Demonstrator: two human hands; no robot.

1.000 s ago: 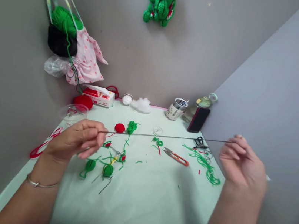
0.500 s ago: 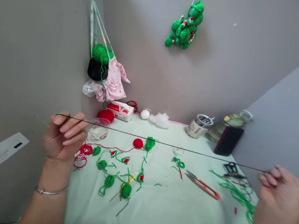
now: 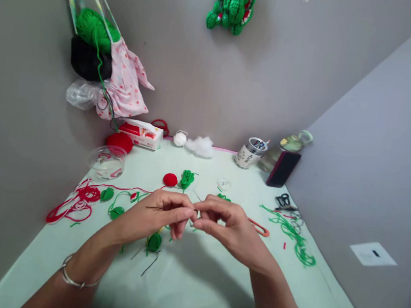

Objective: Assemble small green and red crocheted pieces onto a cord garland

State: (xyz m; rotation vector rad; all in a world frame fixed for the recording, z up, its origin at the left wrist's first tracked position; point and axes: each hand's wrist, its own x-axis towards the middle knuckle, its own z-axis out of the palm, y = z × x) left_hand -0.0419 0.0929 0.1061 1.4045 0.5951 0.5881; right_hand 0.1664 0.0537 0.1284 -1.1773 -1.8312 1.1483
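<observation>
My left hand [image 3: 167, 214] and my right hand [image 3: 233, 227] meet over the middle of the table, fingertips almost touching. Both are closed in a pinch on a dark thread [image 3: 153, 208], whose short end lies across the left hand. Just below the left hand is a stuffed green crochet piece [image 3: 154, 242] with dark strands beside it. More green crochet pieces [image 3: 117, 213] lie to its left, partly covered by the hand. Behind my right hand, only the orange handle of the thread snips [image 3: 259, 227] shows.
A red ball [image 3: 169, 179] and a green yarn bundle [image 3: 187, 179] lie beyond the hands. Red yarn [image 3: 87, 193] is at left, green strands [image 3: 298, 240] at right. Along the back stand a tissue pack [image 3: 142, 134], white stuffing [image 3: 201, 146], a pen tin [image 3: 251, 154] and a phone [image 3: 283, 169].
My hands were wide apart with the dark thread stretched between them. They have come together at the middle, and the thread is no longer stretched out. The view has also shifted.
</observation>
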